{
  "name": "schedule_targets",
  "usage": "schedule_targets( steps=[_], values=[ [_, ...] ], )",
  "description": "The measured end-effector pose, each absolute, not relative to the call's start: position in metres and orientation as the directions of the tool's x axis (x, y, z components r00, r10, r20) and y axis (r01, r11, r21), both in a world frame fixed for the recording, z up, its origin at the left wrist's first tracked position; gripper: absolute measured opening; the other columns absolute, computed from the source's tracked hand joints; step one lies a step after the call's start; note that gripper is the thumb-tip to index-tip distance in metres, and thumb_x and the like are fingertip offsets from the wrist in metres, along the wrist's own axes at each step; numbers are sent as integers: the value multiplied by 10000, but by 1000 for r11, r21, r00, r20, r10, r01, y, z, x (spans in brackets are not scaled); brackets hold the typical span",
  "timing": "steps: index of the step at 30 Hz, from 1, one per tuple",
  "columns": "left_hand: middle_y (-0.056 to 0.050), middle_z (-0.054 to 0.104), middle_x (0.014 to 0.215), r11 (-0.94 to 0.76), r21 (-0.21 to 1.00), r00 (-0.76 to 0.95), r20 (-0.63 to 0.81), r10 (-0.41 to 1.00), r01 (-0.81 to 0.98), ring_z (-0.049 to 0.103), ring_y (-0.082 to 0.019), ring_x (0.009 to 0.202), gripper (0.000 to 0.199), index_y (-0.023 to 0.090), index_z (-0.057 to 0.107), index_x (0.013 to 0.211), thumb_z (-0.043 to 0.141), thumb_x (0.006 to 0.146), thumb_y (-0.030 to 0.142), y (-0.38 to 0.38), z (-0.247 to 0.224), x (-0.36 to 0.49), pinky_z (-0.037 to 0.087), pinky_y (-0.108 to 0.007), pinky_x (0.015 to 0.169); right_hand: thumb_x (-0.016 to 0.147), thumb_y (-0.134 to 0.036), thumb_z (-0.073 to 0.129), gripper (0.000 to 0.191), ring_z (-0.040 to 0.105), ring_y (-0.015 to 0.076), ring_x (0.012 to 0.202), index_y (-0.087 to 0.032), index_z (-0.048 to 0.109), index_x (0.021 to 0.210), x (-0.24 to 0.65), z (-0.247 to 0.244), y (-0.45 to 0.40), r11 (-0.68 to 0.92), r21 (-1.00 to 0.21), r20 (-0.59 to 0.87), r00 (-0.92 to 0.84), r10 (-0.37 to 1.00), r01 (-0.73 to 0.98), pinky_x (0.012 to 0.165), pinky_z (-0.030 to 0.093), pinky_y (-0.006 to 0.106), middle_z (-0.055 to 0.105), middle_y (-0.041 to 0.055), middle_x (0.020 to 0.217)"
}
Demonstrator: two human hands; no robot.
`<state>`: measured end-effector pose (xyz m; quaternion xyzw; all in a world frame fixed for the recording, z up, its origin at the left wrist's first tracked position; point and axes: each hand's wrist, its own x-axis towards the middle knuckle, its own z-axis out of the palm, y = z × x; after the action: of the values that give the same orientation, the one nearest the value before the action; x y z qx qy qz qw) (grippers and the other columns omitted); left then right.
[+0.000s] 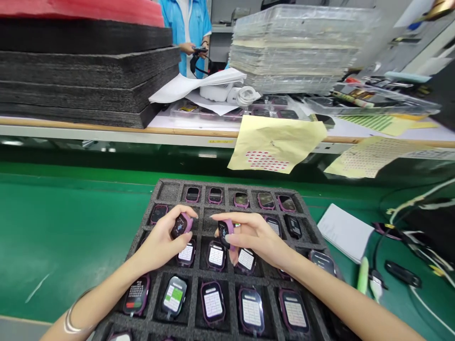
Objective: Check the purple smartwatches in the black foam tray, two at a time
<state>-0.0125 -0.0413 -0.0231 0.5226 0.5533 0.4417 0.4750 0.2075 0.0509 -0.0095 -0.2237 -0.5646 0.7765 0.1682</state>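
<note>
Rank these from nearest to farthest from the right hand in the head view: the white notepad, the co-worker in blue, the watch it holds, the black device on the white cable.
From the right hand:
1. Watch: in its fingers.
2. White notepad: right of the foam tray.
3. Black device: farther right.
4. Co-worker: beyond the shelf.
</note>
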Motion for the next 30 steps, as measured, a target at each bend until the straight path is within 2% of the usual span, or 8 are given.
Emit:
schedule_targets(
  steps=[3, 7, 12, 14, 17, 19, 23, 30],
  values=[
    [48, 454, 735, 81, 984, 7, -83, 996, 156, 339, -35, 445, 259, 209, 498, 1019, 519, 783, 105, -42, -23, -11, 286, -169, 400, 796, -278, 738, 478, 652, 131, 518, -164, 612, 1243, 208, -10, 50, -322, -947, -166, -844, 509, -7, 507, 557, 245, 680, 33, 802],
    [34, 470, 792, 64, 992, 21, -67, 998, 107, 381, -41, 464, 289, 224, 483, 1079, 542, 805, 154, -44, -24, -10, 312, -177, 406, 784, -276, 746, 476, 653, 132, 525, -163, 619, 1228, 208, -9, 49, -325, -945, -151, -839, 522, -32, 507, 559, 246, 666, 18, 775],
    [46, 462, 778, 79, 991, 4, -80, 997, 112, 330, -15, 420, 239, 215, 494, 1038, 542, 814, 145, -43, -25, -11, 271, -169, 379, 826, -263, 703, 433, 632, 127, 496, -143, 615, 1233, 208, -7, 49, -256, -965, -183, -843, 505, 56, 517, 531, 225, 639, -20, 601],
    [43, 453, 818, 87, 992, 8, -88, 996, 92, 359, -14, 431, 300, 230, 472, 1112, 557, 829, 179, -41, -25, -10, 306, -170, 393, 832, -268, 697, 481, 639, 128, 512, -151, 572, 1281, 208, -8, 50, -256, -965, -182, -849, 496, 57, 530, 531, 232, 669, -1, 674],
    [11, 486, 918, 104, 995, 80, -105, 991, 8, 491, -56, 571, 459, 242, 422, 1221, 610, 806, 196, -39, -24, -5, 446, -195, 518, 821, -284, 702, 530, 654, 132, 572, -173, 519, 1306, 207, -15, 52, -300, -954, -172, -856, 487, 21, 529, 537, 246, 679, 61, 943],
    [-20, 523, 959, 133, 988, 145, -121, 982, -76, 566, -122, 746, 495, 226, 405, 1249, 601, 797, 183, -37, -23, -2, 515, -253, 655, 814, -287, 706, 502, 646, 131, 600, -172, 523, 1266, 205, -21, 54, -306, -952, -169, -862, 477, 17, 500, 524, 230, 656, 81, 1013],
    [-58, 576, 1004, 182, 966, 188, -148, 971, -184, 586, -198, 936, 462, 211, 418, 1250, 549, 808, 182, -34, -22, 0, 539, -361, 787, 789, -222, 713, 498, 607, 113, 634, -190, 514, 1244, 203, -26, 57, -268, -963, -164, -855, 492, 31, 482, 491, 184, 639, 57, 980],
    [-54, 596, 1017, 200, 960, 195, -161, 967, -196, 616, -190, 929, 427, 201, 457, 1213, 536, 798, 141, -33, -26, -3, 554, -369, 798, 796, -195, 665, 538, 619, 131, 614, -157, 495, 1306, 203, -14, 54, -249, -966, -202, -809, 552, 71, 468, 467, 191, 664, 65, 881]
  ],
)
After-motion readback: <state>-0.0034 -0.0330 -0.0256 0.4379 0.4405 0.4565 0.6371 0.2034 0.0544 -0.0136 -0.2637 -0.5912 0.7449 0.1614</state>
